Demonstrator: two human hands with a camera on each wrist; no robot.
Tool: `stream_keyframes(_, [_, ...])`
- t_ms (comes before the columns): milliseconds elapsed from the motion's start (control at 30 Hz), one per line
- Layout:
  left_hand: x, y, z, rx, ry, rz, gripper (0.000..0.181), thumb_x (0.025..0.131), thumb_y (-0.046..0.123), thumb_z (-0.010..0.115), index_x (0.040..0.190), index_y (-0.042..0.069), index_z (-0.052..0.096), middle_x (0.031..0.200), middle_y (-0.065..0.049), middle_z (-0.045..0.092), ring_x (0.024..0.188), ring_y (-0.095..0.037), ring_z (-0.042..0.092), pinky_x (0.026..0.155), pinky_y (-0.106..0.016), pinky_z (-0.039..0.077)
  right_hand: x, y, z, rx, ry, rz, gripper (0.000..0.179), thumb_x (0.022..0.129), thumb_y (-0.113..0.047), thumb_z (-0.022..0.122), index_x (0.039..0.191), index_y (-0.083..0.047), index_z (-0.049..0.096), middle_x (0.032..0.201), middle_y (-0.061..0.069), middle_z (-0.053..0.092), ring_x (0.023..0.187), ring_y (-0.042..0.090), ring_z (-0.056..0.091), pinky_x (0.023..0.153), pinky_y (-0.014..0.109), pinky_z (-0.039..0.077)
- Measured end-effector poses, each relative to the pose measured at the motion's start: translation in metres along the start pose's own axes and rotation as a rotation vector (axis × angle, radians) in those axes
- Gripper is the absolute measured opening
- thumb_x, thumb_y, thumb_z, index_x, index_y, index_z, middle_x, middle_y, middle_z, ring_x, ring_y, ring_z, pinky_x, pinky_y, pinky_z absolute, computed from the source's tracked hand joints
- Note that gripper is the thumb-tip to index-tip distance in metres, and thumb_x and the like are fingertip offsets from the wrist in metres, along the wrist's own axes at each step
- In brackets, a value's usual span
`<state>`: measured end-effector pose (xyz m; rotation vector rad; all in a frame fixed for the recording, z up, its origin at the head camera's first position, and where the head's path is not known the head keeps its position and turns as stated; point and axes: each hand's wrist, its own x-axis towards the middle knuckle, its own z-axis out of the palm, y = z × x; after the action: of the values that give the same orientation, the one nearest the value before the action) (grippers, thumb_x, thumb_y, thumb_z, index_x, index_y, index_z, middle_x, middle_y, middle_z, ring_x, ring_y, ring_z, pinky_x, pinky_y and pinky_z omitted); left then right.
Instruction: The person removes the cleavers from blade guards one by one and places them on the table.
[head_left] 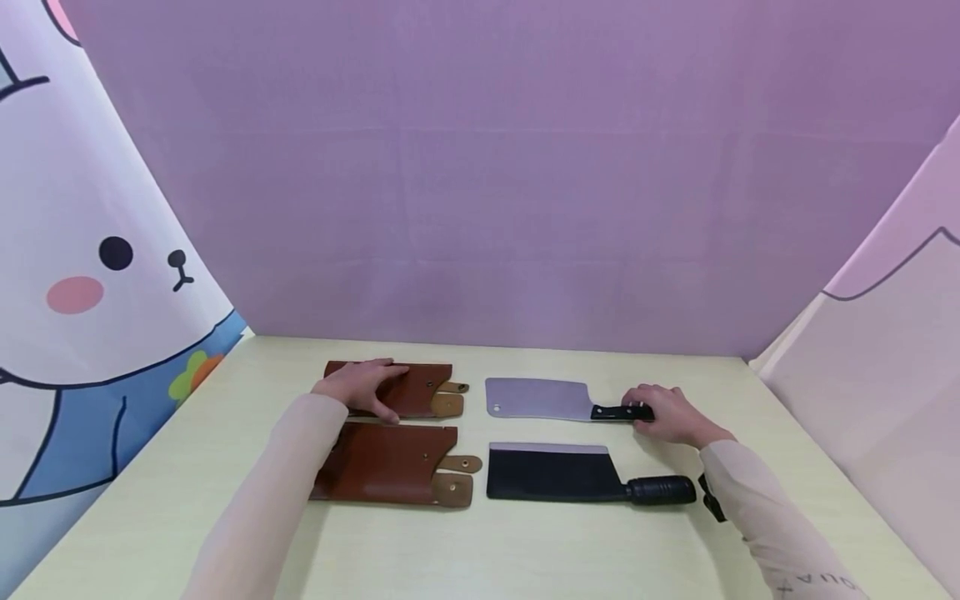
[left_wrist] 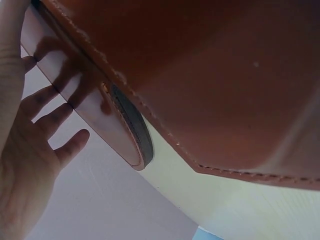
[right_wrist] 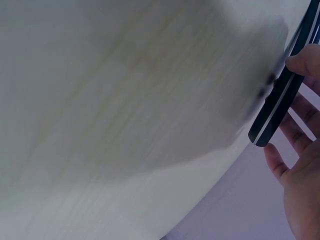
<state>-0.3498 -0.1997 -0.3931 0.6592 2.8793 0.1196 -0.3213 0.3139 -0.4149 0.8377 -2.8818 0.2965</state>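
In the head view, my left hand [head_left: 363, 389] lies over the far brown leather sheath [head_left: 423, 385], fingers spread. The left wrist view shows the fingers [left_wrist: 62, 115] along this sheath's edge; whether they bear on it is unclear. A larger brown sheath [head_left: 390, 467] lies just nearer, its snap straps pointing right. My right hand [head_left: 666, 412] pinches the black handle [right_wrist: 280, 100] of the far cleaver [head_left: 540, 398], thumb on one side and fingers on the other. That silver blade points left. Nearer lies a second cleaver [head_left: 555, 473] with a dark blade and a ribbed black handle.
A small black object [head_left: 712, 498] is partly hidden under the right forearm. Everything rests on a pale wood table [head_left: 540, 550]. A purple cloth wall [head_left: 480, 183] stands behind it, and cartoon-printed cloth [head_left: 112, 333] hangs at the left.
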Motion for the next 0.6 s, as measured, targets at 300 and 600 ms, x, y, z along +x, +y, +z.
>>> stream_keyframes(300, [-0.0008,0.0007,-0.0018,-0.002,0.013,0.005,0.095,0.065,0.062,0.069,0.142,0.018,0.034,0.147,-0.017,0.028,0.129,-0.039,0.036,0.097,-0.055,0.036,0.0003,0.0013,0.0007,0.009,0.002,0.011,0.028,0.072,-0.008,0.064,0.1,-0.012,0.063,0.096,0.002,0.062,0.093,0.025,0.057,0.074,0.052,0.037])
stream_keyframes(600, [-0.0003,0.0034,-0.0016,0.013,0.02,0.038,0.097,0.063,0.065,0.068,0.142,0.017,0.035,0.146,-0.015,0.032,0.128,-0.036,0.039,0.098,-0.053,0.036,-0.0024,-0.0008,-0.0036,0.033,-0.008,0.036,0.032,0.075,-0.008,0.064,0.107,-0.007,0.061,0.096,0.003,0.061,0.092,0.025,0.056,0.077,0.054,0.035])
